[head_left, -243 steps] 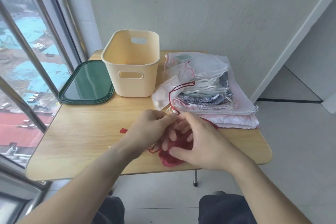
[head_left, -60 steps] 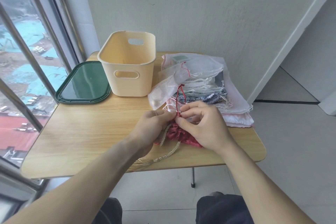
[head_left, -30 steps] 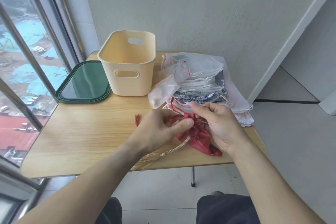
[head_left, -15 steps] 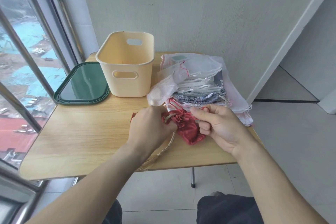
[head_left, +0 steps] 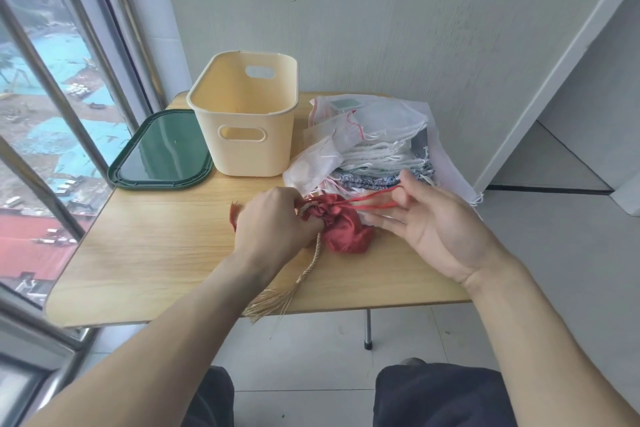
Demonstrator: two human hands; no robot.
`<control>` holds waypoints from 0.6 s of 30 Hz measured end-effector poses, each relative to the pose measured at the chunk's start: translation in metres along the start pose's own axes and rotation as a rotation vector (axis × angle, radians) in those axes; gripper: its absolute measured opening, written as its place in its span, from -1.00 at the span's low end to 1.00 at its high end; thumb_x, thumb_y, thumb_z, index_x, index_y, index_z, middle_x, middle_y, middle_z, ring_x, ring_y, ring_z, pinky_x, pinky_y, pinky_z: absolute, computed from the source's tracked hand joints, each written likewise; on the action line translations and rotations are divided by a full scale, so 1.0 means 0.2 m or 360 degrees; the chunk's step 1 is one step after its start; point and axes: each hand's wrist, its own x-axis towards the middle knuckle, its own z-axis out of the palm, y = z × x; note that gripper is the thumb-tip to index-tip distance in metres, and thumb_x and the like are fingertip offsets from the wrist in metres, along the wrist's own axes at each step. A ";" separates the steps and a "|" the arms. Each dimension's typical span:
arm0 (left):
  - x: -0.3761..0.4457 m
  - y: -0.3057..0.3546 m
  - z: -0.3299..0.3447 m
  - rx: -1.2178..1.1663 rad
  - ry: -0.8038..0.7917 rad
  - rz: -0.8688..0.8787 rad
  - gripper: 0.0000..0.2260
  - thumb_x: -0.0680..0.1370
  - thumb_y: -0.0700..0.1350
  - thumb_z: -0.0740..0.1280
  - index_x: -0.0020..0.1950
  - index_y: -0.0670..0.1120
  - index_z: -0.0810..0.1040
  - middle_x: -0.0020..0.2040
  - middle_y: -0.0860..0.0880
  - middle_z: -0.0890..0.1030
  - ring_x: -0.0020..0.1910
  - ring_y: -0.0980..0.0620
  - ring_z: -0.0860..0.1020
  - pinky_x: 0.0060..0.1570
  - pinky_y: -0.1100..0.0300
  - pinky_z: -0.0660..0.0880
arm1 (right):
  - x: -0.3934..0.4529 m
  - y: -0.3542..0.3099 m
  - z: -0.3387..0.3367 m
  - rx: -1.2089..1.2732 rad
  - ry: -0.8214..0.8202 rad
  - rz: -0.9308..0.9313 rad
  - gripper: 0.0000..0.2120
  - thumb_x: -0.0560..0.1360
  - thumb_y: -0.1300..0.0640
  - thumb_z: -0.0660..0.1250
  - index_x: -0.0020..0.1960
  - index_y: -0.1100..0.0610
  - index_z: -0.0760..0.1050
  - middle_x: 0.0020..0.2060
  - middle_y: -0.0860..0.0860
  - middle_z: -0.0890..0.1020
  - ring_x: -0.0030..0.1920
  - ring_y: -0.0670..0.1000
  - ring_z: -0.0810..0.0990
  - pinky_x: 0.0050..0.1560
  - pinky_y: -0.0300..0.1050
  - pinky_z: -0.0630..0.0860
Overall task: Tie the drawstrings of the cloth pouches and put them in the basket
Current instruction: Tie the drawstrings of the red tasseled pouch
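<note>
A red satin pouch (head_left: 341,227) lies gathered on the wooden table (head_left: 156,253), in front of a pile of white and patterned cloth pouches (head_left: 374,146). My left hand (head_left: 273,224) grips the pouch's bunched neck together with a beige tasselled cord (head_left: 304,274) that trails off the table's front edge. A red drawstring (head_left: 375,200) runs taut from the neck to my right hand (head_left: 436,225), hooked at the thumb and forefinger; the other fingers are straight. The cream basket (head_left: 242,149) stands behind my left hand with nothing visible inside.
A dark green oval lid (head_left: 159,152) lies left of the basket by the window. The wall is close behind the table. The pile of pouches reaches the right edge. My knees show below the front edge.
The pouch's neck has been cinched shut. My right hand has moved right and spread its fingers, drawing the red string out taut. My left hand stays on the neck.
</note>
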 end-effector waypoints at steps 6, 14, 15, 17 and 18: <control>0.01 -0.02 0.00 0.0032 -0.0001 -0.0010 -0.81 0.38 0.01 0.41 -0.30 -0.10 0.57 -0.47 -0.03 0.51 -0.39 -0.13 0.52 -0.42 0.10 0.42 | 0.03 0.00 -0.04 0.0292 0.0477 -0.0106 -0.68 0.67 0.07 0.21 -0.26 0.08 0.35 -0.52 -0.06 0.20 -0.52 -0.07 0.24 -0.40 -0.17 0.53; -0.03 -0.01 -0.04 -0.0286 -0.0200 0.0097 -0.57 0.38 0.04 0.32 0.24 0.00 0.46 -0.14 0.04 0.57 -0.11 -0.03 0.54 -0.21 0.19 0.37 | 0.09 0.08 -0.27 -0.1414 0.0732 -0.0082 -0.81 0.58 0.11 0.39 0.19 0.08 0.56 -0.19 -0.04 0.58 -0.24 -0.06 0.57 -0.07 0.03 0.55; -0.04 0.01 -0.06 -0.0436 -0.0271 0.0117 -0.50 0.37 0.05 0.25 0.31 0.01 0.41 0.01 0.02 0.54 0.00 -0.01 0.51 -0.08 0.17 0.38 | 0.10 0.09 -0.27 -0.1497 0.0671 -0.0093 -0.61 0.55 0.14 0.43 0.34 0.02 0.46 -0.01 -0.03 0.57 -0.07 -0.05 0.60 0.05 -0.01 0.55; -0.04 0.03 -0.07 -0.0584 -0.0316 0.0109 -0.51 0.39 0.04 0.17 0.32 0.01 0.42 0.09 0.02 0.50 0.08 0.03 0.45 0.02 0.12 0.33 | 0.10 0.09 -0.23 -0.1712 0.0592 -0.0277 -0.46 0.49 0.15 0.46 0.43 -0.04 0.41 0.14 -0.02 0.50 0.12 0.01 0.56 0.19 -0.04 0.52; -0.04 0.04 -0.06 -0.0586 -0.0290 0.0085 -0.60 0.46 0.05 0.15 0.26 -0.02 0.47 0.05 0.02 0.53 0.06 0.04 0.46 0.00 0.13 0.31 | 0.10 0.10 -0.18 -0.1818 0.0557 -0.0410 -0.48 0.46 0.09 0.46 0.40 -0.05 0.46 0.17 -0.03 0.50 0.18 0.03 0.52 0.28 0.00 0.48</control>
